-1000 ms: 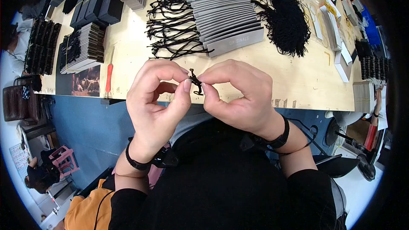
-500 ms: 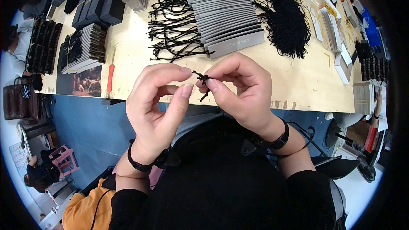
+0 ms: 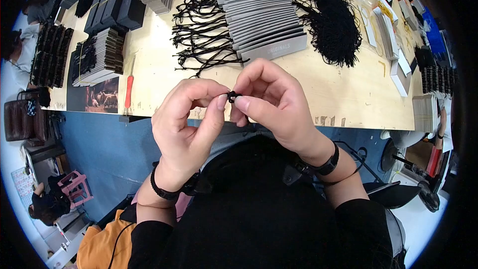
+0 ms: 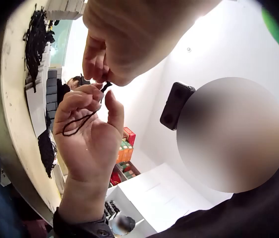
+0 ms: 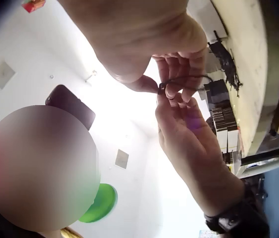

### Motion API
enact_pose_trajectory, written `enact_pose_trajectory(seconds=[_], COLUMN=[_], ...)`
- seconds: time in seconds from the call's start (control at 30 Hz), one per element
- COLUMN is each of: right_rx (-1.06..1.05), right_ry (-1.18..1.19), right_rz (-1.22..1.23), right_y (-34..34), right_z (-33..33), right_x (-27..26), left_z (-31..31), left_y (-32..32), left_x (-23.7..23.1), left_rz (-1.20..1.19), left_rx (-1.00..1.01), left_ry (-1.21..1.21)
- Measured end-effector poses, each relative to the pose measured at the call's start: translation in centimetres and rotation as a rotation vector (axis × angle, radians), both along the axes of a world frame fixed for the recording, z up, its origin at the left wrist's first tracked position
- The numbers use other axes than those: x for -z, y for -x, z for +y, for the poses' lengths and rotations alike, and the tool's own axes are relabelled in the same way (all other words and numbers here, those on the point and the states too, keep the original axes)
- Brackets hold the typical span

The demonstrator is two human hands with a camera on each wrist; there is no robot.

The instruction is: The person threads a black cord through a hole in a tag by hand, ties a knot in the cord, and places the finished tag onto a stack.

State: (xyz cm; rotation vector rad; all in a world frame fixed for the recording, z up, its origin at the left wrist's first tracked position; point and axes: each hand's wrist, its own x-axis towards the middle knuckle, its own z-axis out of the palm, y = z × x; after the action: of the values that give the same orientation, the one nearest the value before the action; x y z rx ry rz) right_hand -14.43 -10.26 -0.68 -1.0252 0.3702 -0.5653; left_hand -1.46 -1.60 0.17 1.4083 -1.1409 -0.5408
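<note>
A black knotted cord (image 3: 232, 96) is held between both hands, above the table's front edge. My left hand (image 3: 186, 117) pinches one side of the small knot between thumb and forefinger. From the other side, my right hand (image 3: 276, 104) grips it with the thumb laid over the forefinger. In the left wrist view a thin cord loop (image 4: 66, 133) hangs across the right palm. The right wrist view has the knot (image 5: 162, 86) right at the fingertips of both hands. Part of the cord is hidden behind the right fingers.
Beyond the hands, a row of grey cards (image 3: 264, 25) marked "ORIGINALS" lies on the table (image 3: 368, 104). Black cords (image 3: 201, 35) lie left of it, and a heap of black cords (image 3: 333, 35) to its right. A red-handled tool (image 3: 129, 92) lies near the front left edge.
The knot has turned and drawn in tighter between the fingertips. My left fingertips, apart from the right ones half a second ago, have come back against the knot. The right thumb has shifted over it.
</note>
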Motion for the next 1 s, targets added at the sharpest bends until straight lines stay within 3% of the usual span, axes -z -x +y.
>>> enact_pose_trajectory(seconds=[0.1,0.23,0.3,0.77,1.0], right_rx=[-0.124,-0.120,0.041,0.077,0.082], right_ry=[-0.168,-0.186,0.066,0.197,0.197], right_rz=[-0.022,0.022,0.062,0.193,0.202], right_y=[0.27,0.55,0.29,0.49,0.54], right_z=[-0.64,-0.66,-0.27,-0.54,-0.28], right_x=[-0.32,-0.11,0.50,-0.12,0.01], left_z=[-0.08,0.03,0.01,0.39,0.38], left_y=[-0.04,0.06,0.16,0.00,-0.24], left_x=[0.03,-0.09,-0.09,-0.10,-0.58], left_rz=[-0.092,-0.031,0.002,0.108,-0.122], left_rx=[-0.021,-0.029,-0.027,0.038,0.033], left_ry=[0.007,-0.033,-0.039,-0.086,-0.056])
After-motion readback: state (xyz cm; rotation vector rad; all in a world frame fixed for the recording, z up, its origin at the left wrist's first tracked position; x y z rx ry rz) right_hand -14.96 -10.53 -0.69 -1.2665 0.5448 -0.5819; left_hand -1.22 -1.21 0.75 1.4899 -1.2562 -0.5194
